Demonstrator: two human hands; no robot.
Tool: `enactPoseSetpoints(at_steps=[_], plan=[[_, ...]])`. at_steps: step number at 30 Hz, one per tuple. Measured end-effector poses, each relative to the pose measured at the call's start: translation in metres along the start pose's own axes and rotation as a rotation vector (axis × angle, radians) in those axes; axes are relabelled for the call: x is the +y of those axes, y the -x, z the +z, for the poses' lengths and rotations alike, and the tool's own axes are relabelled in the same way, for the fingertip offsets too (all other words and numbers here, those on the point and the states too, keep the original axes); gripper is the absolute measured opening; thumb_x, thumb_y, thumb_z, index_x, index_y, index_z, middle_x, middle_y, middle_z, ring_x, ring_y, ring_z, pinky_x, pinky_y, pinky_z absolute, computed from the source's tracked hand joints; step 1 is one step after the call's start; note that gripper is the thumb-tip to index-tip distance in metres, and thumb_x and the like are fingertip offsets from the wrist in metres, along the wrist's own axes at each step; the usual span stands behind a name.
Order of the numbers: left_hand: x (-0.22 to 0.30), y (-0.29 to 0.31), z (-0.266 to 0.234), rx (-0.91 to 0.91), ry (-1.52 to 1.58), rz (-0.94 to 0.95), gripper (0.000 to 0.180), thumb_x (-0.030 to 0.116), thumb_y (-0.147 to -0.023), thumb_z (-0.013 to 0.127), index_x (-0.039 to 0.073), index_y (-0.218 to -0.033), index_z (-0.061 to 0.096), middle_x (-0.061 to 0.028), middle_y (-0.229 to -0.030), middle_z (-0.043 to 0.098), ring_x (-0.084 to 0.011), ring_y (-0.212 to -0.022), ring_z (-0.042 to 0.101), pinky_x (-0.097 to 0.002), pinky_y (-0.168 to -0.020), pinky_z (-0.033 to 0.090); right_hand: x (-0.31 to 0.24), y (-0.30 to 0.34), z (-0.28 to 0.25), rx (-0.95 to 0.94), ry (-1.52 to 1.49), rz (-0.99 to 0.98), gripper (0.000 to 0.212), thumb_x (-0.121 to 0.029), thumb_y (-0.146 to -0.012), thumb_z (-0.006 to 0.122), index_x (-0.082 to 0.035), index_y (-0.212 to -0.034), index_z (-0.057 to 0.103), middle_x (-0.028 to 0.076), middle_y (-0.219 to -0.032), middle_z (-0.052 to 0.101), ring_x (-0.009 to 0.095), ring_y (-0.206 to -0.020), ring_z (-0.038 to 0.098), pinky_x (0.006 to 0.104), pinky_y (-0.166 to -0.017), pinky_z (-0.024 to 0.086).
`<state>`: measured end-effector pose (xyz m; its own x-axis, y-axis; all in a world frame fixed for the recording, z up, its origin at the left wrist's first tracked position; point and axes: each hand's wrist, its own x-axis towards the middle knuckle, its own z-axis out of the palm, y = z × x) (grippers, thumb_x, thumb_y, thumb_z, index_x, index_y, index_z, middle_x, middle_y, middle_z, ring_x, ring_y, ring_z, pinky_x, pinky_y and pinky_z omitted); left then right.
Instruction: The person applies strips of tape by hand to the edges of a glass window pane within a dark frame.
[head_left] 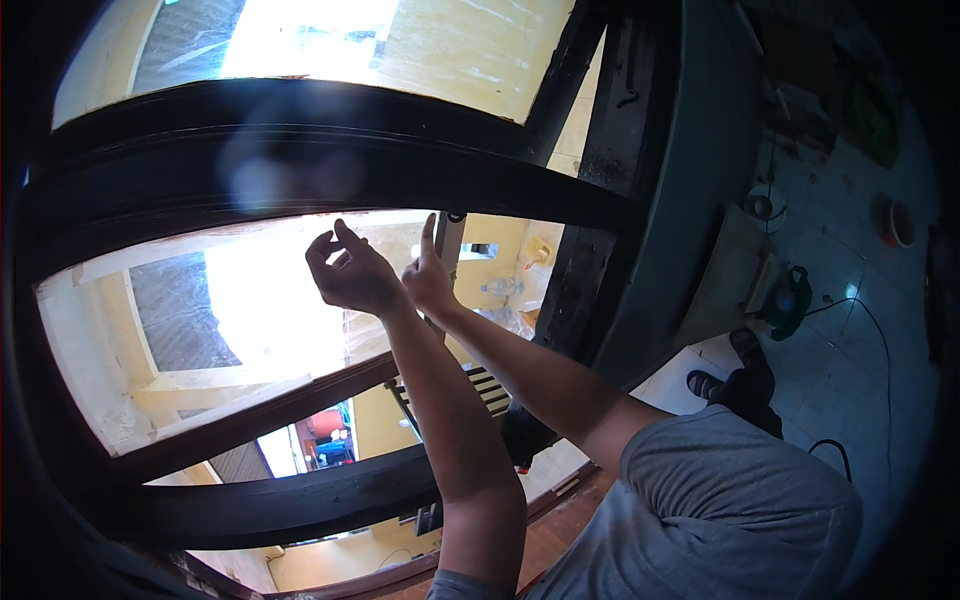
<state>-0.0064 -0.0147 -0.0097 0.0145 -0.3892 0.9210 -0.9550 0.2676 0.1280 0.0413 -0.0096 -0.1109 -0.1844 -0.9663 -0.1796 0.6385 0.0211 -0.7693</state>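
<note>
Running sideways above left hand and right hand (grips unclear): a dark rail.

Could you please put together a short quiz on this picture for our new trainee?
1. Multiple choice: which hand holds its index finger out straight toward the dark window bar?
A) left
B) right
C) neither

2. True or false: the person's shirt is bright red.

3. Fill in the blank: below that bar in the picture, near the yellow wall, there is a clear plastic ____.

Key:
1. B, the right hand.
2. False; the shirt is grey.
3. Bottle.
</note>
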Motion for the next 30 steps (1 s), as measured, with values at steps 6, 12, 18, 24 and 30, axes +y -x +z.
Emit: enactPoseSetpoints(at_steps=[6, 12, 18, 24, 30], plan=[[0.001, -0.003, -0.005, -0.051, -0.034, -0.049, 0.025, 0.018, -0.094, 0.084, 0.001, -0.092, 0.066, -0.0091, -0.086, 0.073, -0.0212, -0.064, 0.077, -0.0276, -0.055, 0.063, 0.006, 0.003, -0.009, -0.064, -0.075, 0.123, 0.109, -0.006, -0.089, 0.058, -0.021, -0.172, -0.012, 0.017, -0.074, 0.068, 0.028, -0.06, 0.067, 0.044, -0.066, 0.057], [-0.002, 0.0, -0.004, -0.014, -0.002, -0.055, 0.023, 0.019, -0.093, 0.083, 0.003, -0.094, 0.067, -0.0069, -0.083, 0.073, -0.0187, -0.063, 0.073, -0.0299, -0.055, 0.057, 0.035, 0.01, 0.005, 0.003, 0.091, -0.03, 0.108, -0.006, -0.088, 0.06, -0.017, -0.173, -0.006, 0.014, -0.071, 0.066, 0.027, -0.06, 0.066, 0.0433, -0.069, 0.057], [0.033, 0.009, -0.004, -0.062, 0.059, -0.101, 0.02, 0.015, -0.098, 0.077, -0.001, -0.103, 0.067, -0.0123, -0.099, 0.073, -0.0228, -0.071, 0.078, -0.029, -0.06, 0.065, 0.026, -0.024, -0.007, 0.118, 0.177, -0.12, 0.107, -0.01, -0.088, 0.063, -0.013, -0.174, -0.002, 0.013, -0.074, 0.066, 0.026, -0.061, 0.063, 0.0417, -0.071, 0.056], [0.095, 0.054, -0.087, -0.119, 0.301, -0.255, 0.02, 0.012, -0.097, 0.077, -0.002, -0.108, 0.068, -0.0118, -0.095, 0.074, -0.0201, -0.082, 0.076, -0.0298, -0.072, 0.062, -0.044, 0.038, 0.011, -0.154, 0.067, 0.117, 0.104, -0.009, -0.09, 0.064, -0.007, -0.171, -0.002, 0.019, -0.089, 0.068, 0.029, -0.074, 0.067, 0.0421, -0.08, 0.058], [0.163, 0.125, -0.204, -0.491, 0.48, 0.128, 0.027, 0.007, -0.084, 0.088, 0.003, -0.106, 0.073, -0.0119, -0.099, 0.074, -0.0231, -0.09, 0.077, -0.032, -0.082, 0.061, -0.072, 0.042, 0.026, -0.171, 0.206, -0.263, 0.116, 0.001, -0.085, 0.061, -0.009, -0.169, -0.019, 0.017, -0.06, 0.064, 0.036, -0.055, 0.068, 0.0456, -0.06, 0.059]])
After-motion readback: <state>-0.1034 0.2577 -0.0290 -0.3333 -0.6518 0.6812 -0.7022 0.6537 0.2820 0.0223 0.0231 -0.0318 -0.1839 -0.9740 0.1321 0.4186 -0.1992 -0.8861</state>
